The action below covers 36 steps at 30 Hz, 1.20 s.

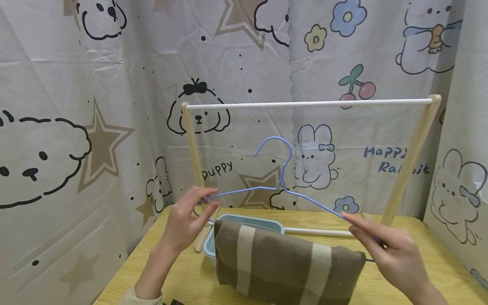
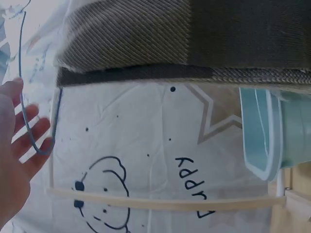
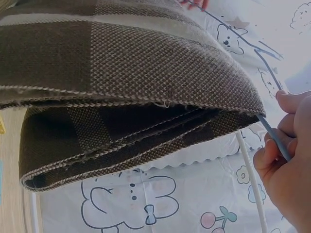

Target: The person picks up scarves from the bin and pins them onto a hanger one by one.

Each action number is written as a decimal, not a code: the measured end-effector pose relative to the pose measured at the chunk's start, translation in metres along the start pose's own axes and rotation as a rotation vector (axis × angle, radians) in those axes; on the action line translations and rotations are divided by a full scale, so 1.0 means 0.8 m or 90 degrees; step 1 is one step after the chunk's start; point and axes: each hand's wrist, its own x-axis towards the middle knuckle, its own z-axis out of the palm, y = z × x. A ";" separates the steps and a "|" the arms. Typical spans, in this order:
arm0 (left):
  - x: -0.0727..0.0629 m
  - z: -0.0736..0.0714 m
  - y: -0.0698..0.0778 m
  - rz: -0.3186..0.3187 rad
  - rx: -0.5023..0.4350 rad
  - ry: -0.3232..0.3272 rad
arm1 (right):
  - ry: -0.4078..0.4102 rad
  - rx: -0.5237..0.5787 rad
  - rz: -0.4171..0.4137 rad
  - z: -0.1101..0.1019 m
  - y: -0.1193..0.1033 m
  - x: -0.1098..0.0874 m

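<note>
Holding the blue hanger (image 1: pixel 282 183) mid-frame, with fingers of the left hand (image 1: pixel 184 218) loosely round its left end, those of the right hand (image 1: pixel 396 254) pinching its right arm, and the brown striped cloth (image 1: pixel 282 262) draped over its lower bar at bottom centre. Apparently settling the drape; next, probably need to raise the hook (image 1: pixel 275 137) over the white rail (image 1: pixel 309 103) across the upper frame, without tipping.

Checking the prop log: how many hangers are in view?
1: the blue hanger, held by the right hand, with the left hand at its other end and the striped cloth over its lower bar.
</note>
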 end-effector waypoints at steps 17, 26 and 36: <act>-0.031 0.024 0.007 -0.055 -0.183 0.185 | -0.017 0.019 -0.044 0.008 0.020 -0.001; -0.031 0.023 0.006 -0.061 -0.191 0.272 | 0.005 -0.107 0.023 0.015 0.032 -0.003; -0.031 0.006 0.001 -0.083 -0.170 0.322 | -0.003 -0.060 0.232 0.013 0.061 -0.039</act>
